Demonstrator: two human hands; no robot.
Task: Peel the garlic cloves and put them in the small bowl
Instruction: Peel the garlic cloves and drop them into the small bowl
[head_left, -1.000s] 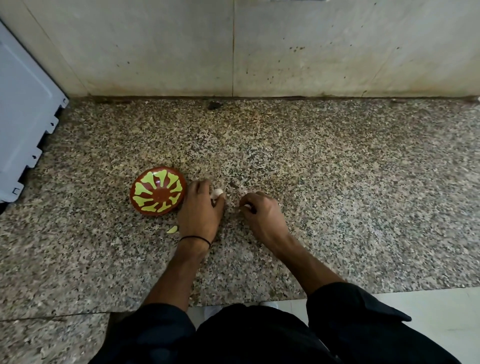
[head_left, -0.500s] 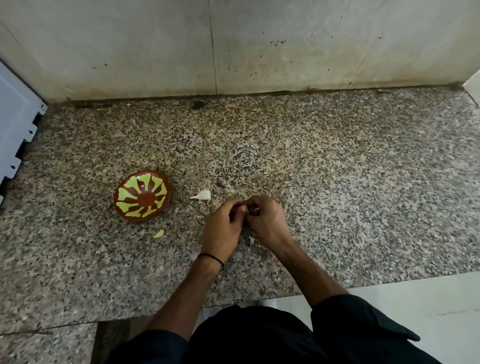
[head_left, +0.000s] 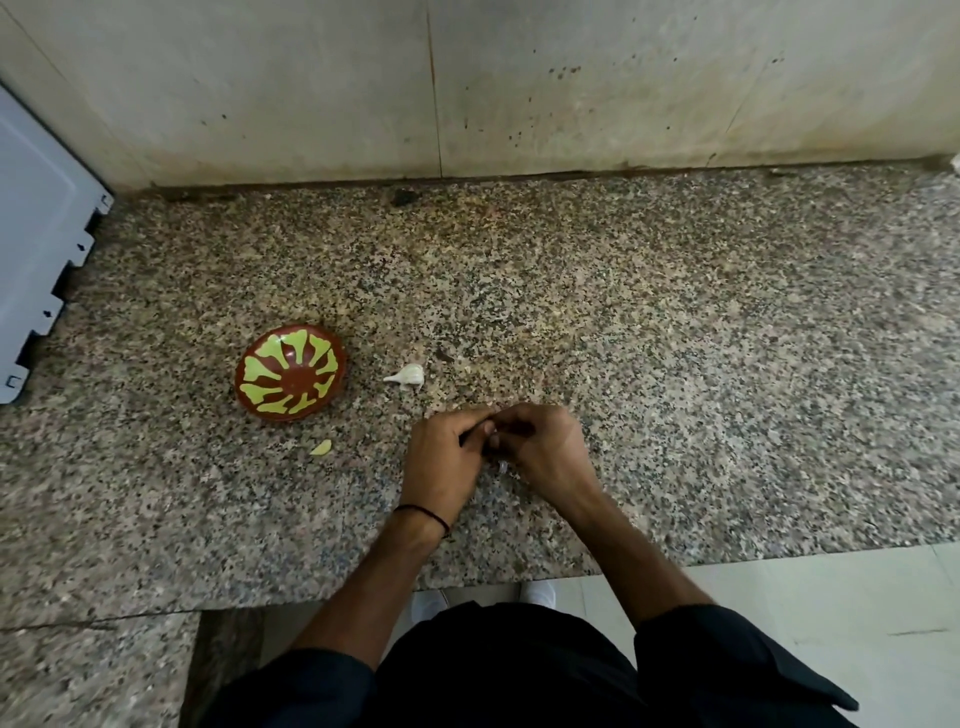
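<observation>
Two hands meet low over the speckled worktop (head_left: 675, 364). The left hand (head_left: 447, 462) and the right hand (head_left: 545, 452) have their fingers curled in and pressed tip to tip, pinching something tiny between them. The fingers hide it. It is most likely a held clove, gripped from both sides so the nails can pick at its skin. A pale scrap (head_left: 501, 465) shows just under the hands and may be a bit of peel.

The small bowl (head_left: 291, 371) sits on the worktop to the left, well apart from the hands. It is red-brown with green shapes, and no clove shows inside it. It looks to be parked there so a peeled clove can be dropped in with a short reach.

A white clove (head_left: 408, 375) lies on its side between the bowl and the hands, touching neither. Its long way runs left to right. Its thin tail points left at the bowl and its fat end faces right. It seems to be waiting its turn.

A yellow bit (head_left: 322, 447) lies in front of the bowl, slanting up to the right. It may be a peeled clove or just a piece.
</observation>
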